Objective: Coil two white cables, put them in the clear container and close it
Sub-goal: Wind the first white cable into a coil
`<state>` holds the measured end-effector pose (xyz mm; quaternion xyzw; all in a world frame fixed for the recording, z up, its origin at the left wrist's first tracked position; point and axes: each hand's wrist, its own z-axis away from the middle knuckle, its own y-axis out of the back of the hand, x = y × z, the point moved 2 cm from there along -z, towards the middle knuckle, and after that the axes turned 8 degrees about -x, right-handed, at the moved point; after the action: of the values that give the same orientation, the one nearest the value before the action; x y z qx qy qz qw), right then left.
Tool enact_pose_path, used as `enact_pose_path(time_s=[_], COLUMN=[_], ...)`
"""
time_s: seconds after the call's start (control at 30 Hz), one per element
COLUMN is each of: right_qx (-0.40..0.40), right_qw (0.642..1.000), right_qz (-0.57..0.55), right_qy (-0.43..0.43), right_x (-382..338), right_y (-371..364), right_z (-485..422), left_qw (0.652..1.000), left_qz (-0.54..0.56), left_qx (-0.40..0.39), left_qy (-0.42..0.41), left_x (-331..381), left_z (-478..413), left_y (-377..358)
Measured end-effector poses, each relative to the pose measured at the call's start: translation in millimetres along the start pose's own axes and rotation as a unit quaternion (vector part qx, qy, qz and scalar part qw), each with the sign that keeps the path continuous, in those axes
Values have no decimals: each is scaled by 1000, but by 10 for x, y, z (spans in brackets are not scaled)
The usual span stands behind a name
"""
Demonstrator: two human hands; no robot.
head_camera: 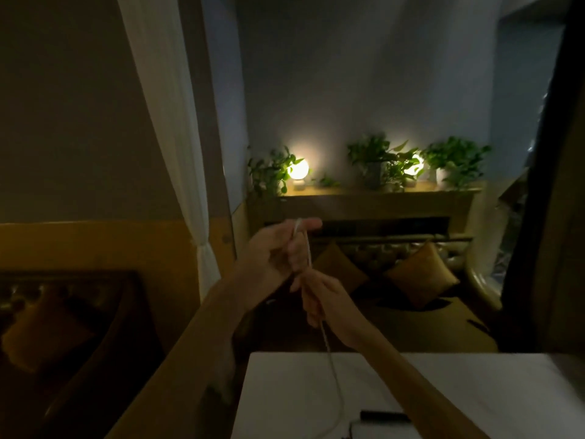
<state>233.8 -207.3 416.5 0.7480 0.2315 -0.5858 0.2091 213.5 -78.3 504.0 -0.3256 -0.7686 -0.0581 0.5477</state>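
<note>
Both my hands are raised above the white table [285,391] in a dim room. My left hand [278,248] holds the upper end of a white cable [332,362], looped over its fingers near the thumb. My right hand [326,299], just below and to the right, pinches the same cable. From there the cable hangs down to the table and curves toward the bottom edge of the view. A dark object [384,416] and the corner of a clear-looking item [357,432] lie on the table under my right forearm. No second cable is visible.
Beyond the table stands a tufted sofa with orange cushions [421,274]. A shelf above it carries two glowing round lamps [299,169] and potted plants [456,163]. A white curtain [177,153] hangs at left, and a dark chair [72,327] sits at lower left.
</note>
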Motion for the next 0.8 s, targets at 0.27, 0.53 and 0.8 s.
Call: enact_pose_path(time_s=[0.27,0.53,0.8], right_qx=[45,210,82], right_qw=[901,909,942], right_qz=[425,328,323], right_qy=[68,148,27], right_x=[-588,-1367,-681], right_y=[90,879,355], right_z=[719,544,731], left_qw=[904,989,983], left_qz=[-424,-123,-130], left_qx=[39,-28,106], left_qy=[-40,-78,-70], left_x=[-210,-498,-187], left_z=[-630,-126,-854], left_y=[43,-919,-629])
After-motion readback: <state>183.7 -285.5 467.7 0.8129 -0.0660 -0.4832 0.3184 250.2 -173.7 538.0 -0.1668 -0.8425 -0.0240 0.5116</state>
